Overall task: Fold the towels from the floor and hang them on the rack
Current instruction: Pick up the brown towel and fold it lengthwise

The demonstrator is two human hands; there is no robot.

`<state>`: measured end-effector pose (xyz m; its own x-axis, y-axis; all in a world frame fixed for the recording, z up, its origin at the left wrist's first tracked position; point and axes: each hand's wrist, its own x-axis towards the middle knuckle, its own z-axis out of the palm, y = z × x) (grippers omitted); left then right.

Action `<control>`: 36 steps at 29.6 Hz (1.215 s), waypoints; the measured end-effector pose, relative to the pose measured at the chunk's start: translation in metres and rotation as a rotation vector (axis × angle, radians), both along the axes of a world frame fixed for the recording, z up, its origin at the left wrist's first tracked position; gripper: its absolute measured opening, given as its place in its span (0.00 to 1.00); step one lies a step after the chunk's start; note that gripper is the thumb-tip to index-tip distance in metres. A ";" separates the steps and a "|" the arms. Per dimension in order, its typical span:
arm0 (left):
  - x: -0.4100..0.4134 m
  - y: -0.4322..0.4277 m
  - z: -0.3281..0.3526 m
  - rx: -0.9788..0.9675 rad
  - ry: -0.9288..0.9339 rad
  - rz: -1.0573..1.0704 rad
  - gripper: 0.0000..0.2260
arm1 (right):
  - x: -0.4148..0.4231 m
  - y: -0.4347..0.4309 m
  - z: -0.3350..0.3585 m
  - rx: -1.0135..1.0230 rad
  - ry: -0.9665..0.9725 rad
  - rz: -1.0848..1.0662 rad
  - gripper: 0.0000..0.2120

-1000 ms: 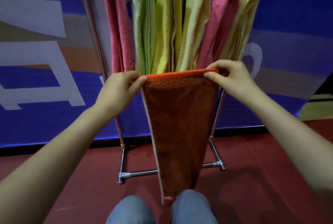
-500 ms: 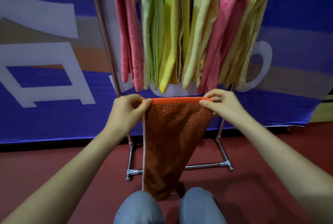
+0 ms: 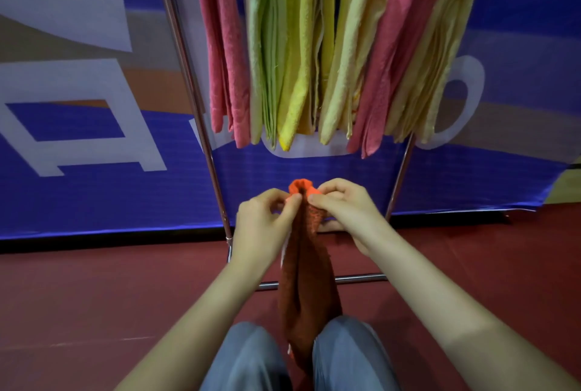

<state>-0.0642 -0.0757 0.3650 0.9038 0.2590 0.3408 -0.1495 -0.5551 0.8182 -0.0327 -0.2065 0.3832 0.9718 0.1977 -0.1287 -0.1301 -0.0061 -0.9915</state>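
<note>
An orange-brown towel (image 3: 306, 290) hangs lengthwise between my knees, its top edge bunched into a fold. My left hand (image 3: 264, 224) pinches the top on the left and my right hand (image 3: 342, 211) pinches it on the right, the two hands almost touching. Behind them stands the metal rack (image 3: 201, 126), hung with several folded towels: pink (image 3: 224, 54), pale green (image 3: 265, 51), yellow-green (image 3: 303, 54), pale yellow (image 3: 355, 51), a second pink (image 3: 396, 54) and cream (image 3: 440, 54).
A blue printed banner (image 3: 94, 176) runs along the wall behind the rack. The floor (image 3: 94, 296) is dark red. The rack's lower crossbar (image 3: 361, 278) lies just beyond my knees (image 3: 251, 356).
My hands came down and together, bringing the two top corners of the orange towel against each other, so the wide flat sheet is now folded narrow. The view dropped below the hanging towels.
</note>
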 end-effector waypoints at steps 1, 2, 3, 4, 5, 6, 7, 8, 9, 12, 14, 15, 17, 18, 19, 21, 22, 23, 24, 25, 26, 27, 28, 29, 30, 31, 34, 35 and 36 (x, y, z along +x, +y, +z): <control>-0.001 -0.004 -0.002 -0.005 0.005 -0.026 0.08 | -0.002 0.002 -0.002 0.027 0.006 0.000 0.04; -0.002 -0.007 -0.003 -0.013 0.014 -0.049 0.08 | -0.003 0.003 -0.004 0.050 0.014 0.001 0.02; -0.004 -0.008 -0.005 -0.027 0.026 -0.072 0.09 | -0.005 0.003 -0.005 0.072 0.026 0.007 0.02; -0.005 -0.008 -0.006 -0.043 0.039 -0.090 0.10 | -0.005 0.002 -0.007 0.099 0.042 0.020 0.04; -0.006 -0.007 -0.007 -0.045 0.052 -0.098 0.11 | -0.006 0.002 -0.007 0.128 0.061 0.037 0.07; -0.007 -0.006 -0.007 -0.030 0.062 -0.101 0.11 | -0.006 0.002 -0.008 0.159 0.078 0.052 0.09; -0.007 -0.004 -0.008 -0.001 0.070 -0.101 0.10 | -0.007 0.002 -0.007 0.191 0.096 0.064 0.11; -0.006 -0.003 -0.009 0.027 0.072 -0.102 0.09 | -0.007 0.001 -0.007 0.215 0.110 0.077 0.12; -0.006 0.000 -0.009 0.046 0.076 -0.107 0.07 | -0.008 0.001 -0.007 0.216 0.115 0.098 0.12; -0.005 0.009 -0.008 0.036 0.078 -0.174 0.04 | -0.010 -0.001 -0.010 0.172 0.067 0.135 0.11; -0.005 0.016 -0.004 0.031 0.070 -0.247 0.03 | -0.008 -0.004 -0.013 0.060 -0.038 0.085 0.13; -0.006 0.019 -0.002 0.023 0.064 -0.280 0.03 | -0.004 -0.009 -0.016 -0.029 -0.101 0.057 0.18; -0.007 0.025 0.012 0.019 0.028 -0.335 0.03 | 0.002 -0.012 -0.010 -0.194 -0.193 0.070 0.22; -0.007 0.026 0.019 0.017 0.008 -0.361 0.03 | 0.004 -0.013 -0.004 -0.232 -0.230 0.117 0.20; -0.007 0.027 0.029 0.021 -0.026 -0.377 0.04 | 0.006 -0.012 0.004 -0.226 -0.282 0.173 0.16; -0.004 0.033 0.049 0.019 -0.119 -0.382 0.04 | 0.011 -0.009 0.024 -0.133 -0.395 0.203 0.14; -0.002 0.037 0.058 0.021 -0.165 -0.368 0.04 | 0.015 -0.009 0.033 -0.090 -0.437 0.180 0.14; 0.002 0.042 0.065 0.034 -0.199 -0.338 0.03 | 0.021 -0.008 0.041 -0.068 -0.469 0.153 0.13; 0.007 0.047 0.069 0.064 -0.205 -0.307 0.03 | 0.027 -0.007 0.045 -0.076 -0.492 0.136 0.12; 0.012 0.050 0.070 0.115 -0.174 -0.286 0.02 | 0.032 -0.004 0.046 -0.113 -0.496 0.136 0.10; 0.014 0.052 0.068 0.163 -0.119 -0.278 0.02 | 0.033 -0.001 0.043 -0.156 -0.479 0.146 0.09; 0.015 0.052 0.067 0.191 -0.083 -0.275 0.01 | 0.033 0.001 0.041 -0.184 -0.462 0.144 0.09; 0.018 0.053 0.070 0.202 -0.094 -0.267 0.01 | 0.035 0.004 0.044 -0.181 -0.467 0.120 0.09; 0.019 0.053 0.074 0.186 -0.136 -0.259 0.02 | 0.034 0.005 0.049 -0.155 -0.488 0.085 0.09; 0.021 0.054 0.083 0.164 -0.201 -0.251 0.03 | 0.036 0.006 0.057 -0.116 -0.530 0.051 0.08; 0.024 0.055 0.092 0.152 -0.253 -0.248 0.04 | 0.038 0.006 0.066 -0.085 -0.574 0.031 0.08; 0.028 0.057 0.110 0.145 -0.269 -0.243 0.04 | 0.040 0.008 0.083 -0.071 -0.641 0.043 0.07; 0.028 0.057 0.111 0.150 -0.269 -0.240 0.03 | 0.039 0.009 0.083 -0.080 -0.653 0.032 0.07; 0.028 0.056 0.113 0.158 -0.271 -0.238 0.03 | 0.038 0.009 0.082 -0.084 -0.661 0.024 0.07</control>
